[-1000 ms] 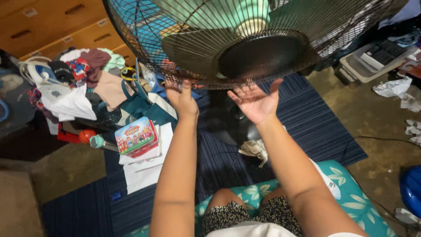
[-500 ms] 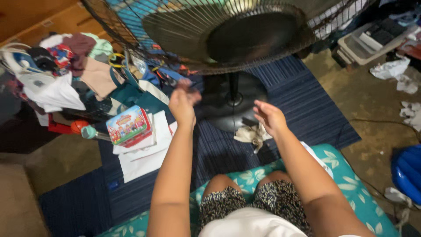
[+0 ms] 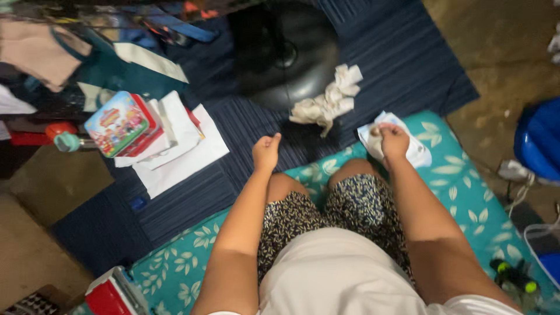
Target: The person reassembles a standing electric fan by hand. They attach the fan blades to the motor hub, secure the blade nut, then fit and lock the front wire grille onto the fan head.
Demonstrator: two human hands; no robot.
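Note:
My right hand rests on a white cloth or tissue packet lying on the teal leaf-print cushion, fingers closed around a bit of it. My left hand hovers in a loose fist above my left knee, holding nothing I can see. Just beyond my knees lies a crumpled beige rag on the blue carpet, next to the black round fan base.
A colourful cartoon tin sits on white papers at left, with piled clothes and a teal bag behind. A blue plastic object lies at right, and a red-and-white box by the cushion's near-left corner.
Both hands dropped from the fan grille to my lap. The view tilted down, so the fan head left the frame. My right hand came down onto the white cloth.

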